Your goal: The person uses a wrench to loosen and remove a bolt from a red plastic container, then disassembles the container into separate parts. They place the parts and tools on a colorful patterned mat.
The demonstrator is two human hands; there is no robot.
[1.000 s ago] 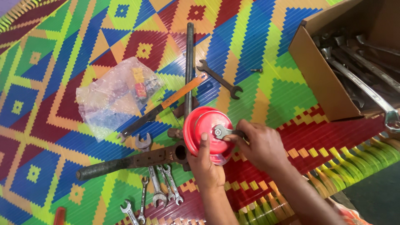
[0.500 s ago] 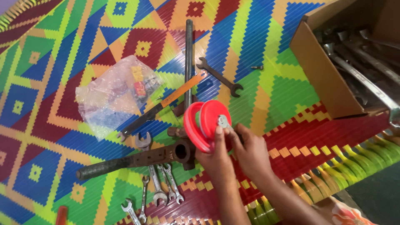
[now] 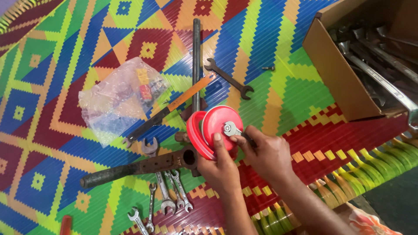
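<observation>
Two hands work a spanner on a red disc above a bright woven mat.

The left hand (image 3: pixel 220 167) holds the red disc (image 3: pixel 211 130) tilted on edge, fingers clamped on its lower rim and thumb pressed on its face. The right hand (image 3: pixel 265 154) has its fingers closed on a small spanner (image 3: pixel 233 130) whose ring end sits on the disc's centre nut. Just left of the disc lies a rusty bar (image 3: pixel 139 167) on the mat (image 3: pixel 52 87), with loose spanners (image 3: pixel 167 196) below it, a plastic bag (image 3: pixel 119 100) further left, and a cardboard box (image 3: pixel 339 74) of tools at upper right.
</observation>
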